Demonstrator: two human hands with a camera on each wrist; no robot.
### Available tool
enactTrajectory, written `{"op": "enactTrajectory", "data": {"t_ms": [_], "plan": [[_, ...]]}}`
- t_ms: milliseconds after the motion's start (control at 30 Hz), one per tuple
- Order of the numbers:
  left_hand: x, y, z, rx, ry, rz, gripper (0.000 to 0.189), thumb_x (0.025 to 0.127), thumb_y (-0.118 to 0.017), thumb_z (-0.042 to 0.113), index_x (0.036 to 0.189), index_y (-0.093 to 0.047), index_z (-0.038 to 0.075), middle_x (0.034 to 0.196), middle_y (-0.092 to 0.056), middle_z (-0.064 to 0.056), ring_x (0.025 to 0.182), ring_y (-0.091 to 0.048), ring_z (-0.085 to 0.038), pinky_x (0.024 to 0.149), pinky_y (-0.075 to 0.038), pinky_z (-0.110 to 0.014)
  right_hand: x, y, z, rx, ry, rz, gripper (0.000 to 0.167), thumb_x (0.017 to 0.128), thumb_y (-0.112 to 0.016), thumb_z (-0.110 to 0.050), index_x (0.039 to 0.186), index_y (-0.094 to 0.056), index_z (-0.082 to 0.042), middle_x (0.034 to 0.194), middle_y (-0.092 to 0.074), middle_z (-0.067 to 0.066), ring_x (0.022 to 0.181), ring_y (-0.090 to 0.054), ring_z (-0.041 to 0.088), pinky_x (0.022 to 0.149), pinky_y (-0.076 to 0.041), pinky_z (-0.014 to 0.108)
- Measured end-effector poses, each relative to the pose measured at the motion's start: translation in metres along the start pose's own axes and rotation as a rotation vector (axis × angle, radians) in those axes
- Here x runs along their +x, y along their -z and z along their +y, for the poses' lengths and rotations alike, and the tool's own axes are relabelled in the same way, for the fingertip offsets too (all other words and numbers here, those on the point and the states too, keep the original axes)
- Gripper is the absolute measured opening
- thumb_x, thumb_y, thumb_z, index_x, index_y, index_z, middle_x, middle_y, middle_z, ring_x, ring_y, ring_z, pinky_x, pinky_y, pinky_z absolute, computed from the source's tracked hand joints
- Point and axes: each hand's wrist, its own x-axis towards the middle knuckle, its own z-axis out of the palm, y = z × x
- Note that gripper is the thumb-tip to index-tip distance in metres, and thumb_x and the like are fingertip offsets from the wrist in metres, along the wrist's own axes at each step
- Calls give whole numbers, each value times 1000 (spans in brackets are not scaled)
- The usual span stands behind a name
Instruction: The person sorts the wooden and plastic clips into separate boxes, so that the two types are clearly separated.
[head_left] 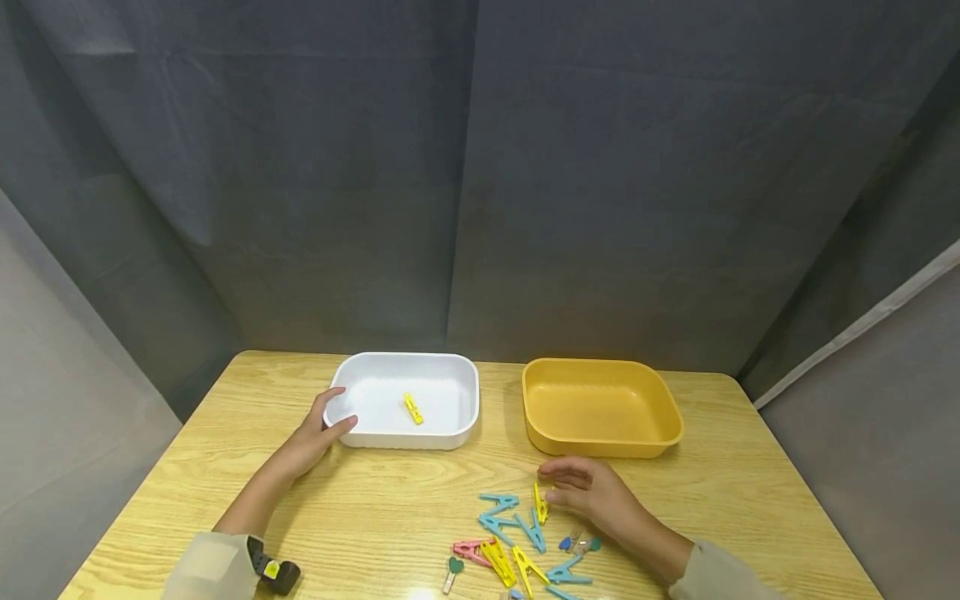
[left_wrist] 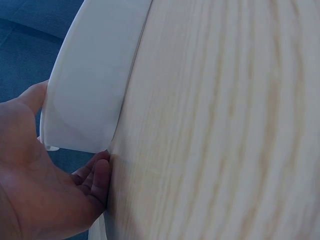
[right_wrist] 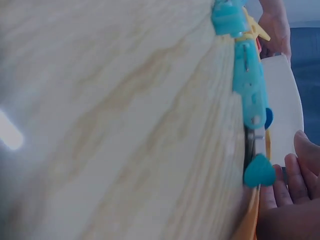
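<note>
My left hand (head_left: 307, 442) holds the left end of a white plastic tub (head_left: 412, 439), its thumb over the rim. In the left wrist view, several fingers curl in at the tub's lower corner. One yellow clothespin (head_left: 413, 408) lies inside the tub. My right hand (head_left: 596, 496) is low over the table, thumb and fingers apart, its fingertips right at a yellow clothespin (head_left: 541, 505). Around it lie blue clothespins (head_left: 498, 525), a pink clothespin (head_left: 470, 550), more yellow clothespins (head_left: 498, 562) and small clips with heart-shaped heads, one a green-hearted clip (head_left: 454, 568).
A yellow-orange plastic tub (head_left: 600, 447) stands at the back right, beyond my right hand, with nothing seen inside. The wooden table (head_left: 405, 492) ends at grey curtains (head_left: 360, 208) behind and at both sides.
</note>
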Motion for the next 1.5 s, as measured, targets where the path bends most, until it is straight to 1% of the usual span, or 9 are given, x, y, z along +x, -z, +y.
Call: {"op": "enactTrajectory", "data": {"t_ms": [167,367,533,667,833,1000,1167,1367,1500], "plan": [[0,0,0,-2,-1,-4,76,105,-57,43,161,-13,16,169,0,-29,156,0,-48,125,-5,-63,-3,5,5,8,11,-16,40,95,-75,-12,130,-64,4,135,-63,24,130,-60,39,106,-50,28],[0,0,-1,-11,-2,-4,76,105,-57,43,161,-13,16,170,0,-29,157,0,-47,125,-6,-63,-3,9,8,-15,10,-21,40,94,-76,-13,128,-64,4,132,-64,24,127,-62,38,102,-52,23],[0,0,-1,-14,-2,-4,77,105,-57,43,161,-13,17,170,0,-29,156,0,-47,125,-5,-63,-2,10,10,-27,-3,-17,38,93,-76,-12,126,-65,4,129,-66,23,122,-65,35,96,-54,21],[0,0,-1,-15,0,-4,77,105,-57,43,161,-13,17,169,0,-29,156,0,-48,124,-5,-64,-2,11,9,-30,7,-24,32,93,-76,-8,121,-66,6,121,-68,23,110,-69,30,89,-58,25],[0,0,-1,-11,1,-3,77,105,-57,44,161,-13,17,169,0,-29,156,0,-48,125,-5,-63,-2,11,8,-90,38,-35,23,93,-75,-7,112,-68,4,110,-70,19,98,-71,23,82,-60,25],[1,0,-2,-9,3,-1,75,106,-56,42,161,-12,16,169,1,-29,156,1,-48,125,-5,-63,-2,12,9,-151,44,-32,16,92,-76,-8,105,-70,-1,104,-71,14,95,-71,20,82,-59,26],[1,0,-2,-12,-1,-2,76,105,-57,42,161,-12,16,169,1,-30,156,0,-49,125,-5,-63,-2,13,11,-171,59,-35,14,92,-76,-9,103,-70,-3,103,-71,12,93,-70,19,82,-59,26],[0,-1,-1,-7,2,-2,76,105,-57,43,161,-12,17,169,1,-30,156,0,-49,124,-4,-64,-2,14,10,-193,47,13,15,91,-78,-12,101,-71,-4,100,-72,11,90,-69,18,80,-58,26],[1,-1,-1,-9,0,-2,76,105,-56,43,161,-12,16,169,1,-30,156,0,-49,125,-4,-63,-1,15,7,-181,40,53,16,89,-80,-12,101,-71,-4,98,-72,11,87,-69,17,78,-58,26]]}}
